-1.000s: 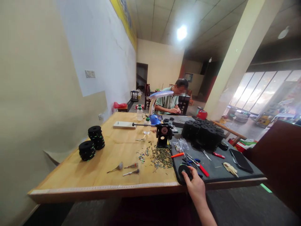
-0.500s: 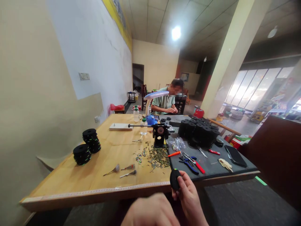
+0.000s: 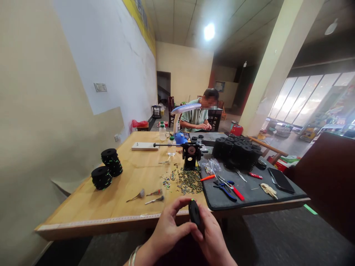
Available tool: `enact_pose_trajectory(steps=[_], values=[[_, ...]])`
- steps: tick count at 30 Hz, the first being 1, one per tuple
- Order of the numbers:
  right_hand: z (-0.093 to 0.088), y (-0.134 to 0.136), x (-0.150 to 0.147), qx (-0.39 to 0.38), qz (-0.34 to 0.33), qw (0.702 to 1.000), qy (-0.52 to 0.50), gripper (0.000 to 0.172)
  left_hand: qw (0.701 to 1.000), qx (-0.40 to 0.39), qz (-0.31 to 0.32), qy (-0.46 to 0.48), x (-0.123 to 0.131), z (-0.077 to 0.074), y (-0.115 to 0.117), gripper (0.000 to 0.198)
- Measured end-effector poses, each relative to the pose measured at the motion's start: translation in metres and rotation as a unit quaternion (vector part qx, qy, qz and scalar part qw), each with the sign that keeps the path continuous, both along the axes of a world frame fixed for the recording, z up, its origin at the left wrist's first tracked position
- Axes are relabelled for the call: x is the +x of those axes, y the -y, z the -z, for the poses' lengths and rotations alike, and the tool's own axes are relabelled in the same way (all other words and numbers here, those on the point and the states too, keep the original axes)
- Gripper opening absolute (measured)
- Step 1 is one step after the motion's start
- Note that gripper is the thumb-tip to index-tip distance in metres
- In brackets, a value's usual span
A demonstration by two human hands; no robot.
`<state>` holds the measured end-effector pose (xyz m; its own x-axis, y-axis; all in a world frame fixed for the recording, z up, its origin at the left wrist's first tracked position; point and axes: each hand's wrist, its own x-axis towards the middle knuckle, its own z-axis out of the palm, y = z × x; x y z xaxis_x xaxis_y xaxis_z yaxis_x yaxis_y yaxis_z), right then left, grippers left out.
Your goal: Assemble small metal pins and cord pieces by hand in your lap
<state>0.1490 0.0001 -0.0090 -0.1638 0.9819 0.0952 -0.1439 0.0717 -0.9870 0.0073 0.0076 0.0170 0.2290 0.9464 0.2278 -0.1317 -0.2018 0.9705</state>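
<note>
A black foam spool (image 3: 195, 214) with a small green mark on its rim is held upright in front of the table's near edge. My left hand (image 3: 168, 232) grips it from the left, thumb and fingers curled round it. My right hand (image 3: 212, 239) holds it from the right and below. On the table beyond lie a pile of small beads and metal pieces (image 3: 186, 182), three small brushes (image 3: 146, 195), pliers and scissors (image 3: 227, 186) on a dark mat (image 3: 249, 195), and a black hand-crank winder (image 3: 190, 155).
Two stacks of black spools (image 3: 107, 168) stand at the table's left. A larger cluster of spools (image 3: 238, 151) stands on the mat. A phone (image 3: 281, 179) lies at the mat's right. A person (image 3: 199, 116) sits at the far end under a desk lamp (image 3: 183, 111).
My right hand lifted the spool off the mat and drew it toward me past the table edge. My left hand came up into view and took hold of it too.
</note>
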Motion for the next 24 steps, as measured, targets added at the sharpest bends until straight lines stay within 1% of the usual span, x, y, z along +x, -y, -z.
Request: enact_pose_trajectory(steps=[3,5,7,8,11,13,15,17,18,20,22,24], values=[[0.004,0.004,-0.005,-0.041,0.029,0.998,-0.034,0.049,0.999,-0.02,-0.024,0.033,-0.002,-0.004,-0.007,0.051],[0.004,0.007,-0.004,-0.027,0.014,1.0,0.002,0.043,0.998,-0.027,-0.025,0.042,-0.006,-0.006,-0.013,0.05],[0.0,0.011,0.0,0.028,-0.002,0.996,0.083,0.036,0.999,-0.036,-0.008,0.03,-0.01,-0.006,-0.02,0.051],[-0.004,0.012,0.004,0.063,-0.001,0.99,0.127,0.034,0.999,-0.04,0.005,0.018,-0.013,-0.006,-0.023,0.051],[-0.024,0.011,0.018,0.155,0.018,0.958,0.24,0.027,0.997,-0.055,0.052,-0.034,-0.019,-0.005,-0.029,0.051],[-0.038,0.005,0.027,0.194,0.01,0.939,0.285,0.024,0.992,-0.067,0.088,-0.063,-0.021,-0.004,-0.031,0.053],[-0.048,-0.005,0.033,0.211,-0.001,0.931,0.299,0.023,0.987,-0.076,0.127,-0.066,-0.021,-0.005,-0.031,0.06],[-0.049,-0.016,0.037,0.196,-0.005,0.939,0.281,0.022,0.983,-0.078,0.16,-0.047,-0.02,-0.006,-0.028,0.067],[-0.046,-0.022,0.039,0.176,-0.008,0.95,0.259,0.023,0.981,-0.079,0.173,-0.033,-0.019,-0.007,-0.027,0.068],[-0.035,-0.031,0.039,0.117,-0.023,0.974,0.193,0.025,0.978,-0.09,0.19,0.004,-0.018,-0.008,-0.023,0.067],[-0.02,-0.033,0.036,0.062,-0.046,0.987,0.138,0.028,0.975,-0.104,0.188,0.051,-0.017,-0.009,-0.021,0.063],[-0.008,-0.027,0.03,0.027,-0.06,0.989,0.131,0.029,0.976,-0.116,0.162,0.091,-0.016,-0.008,-0.02,0.058]])
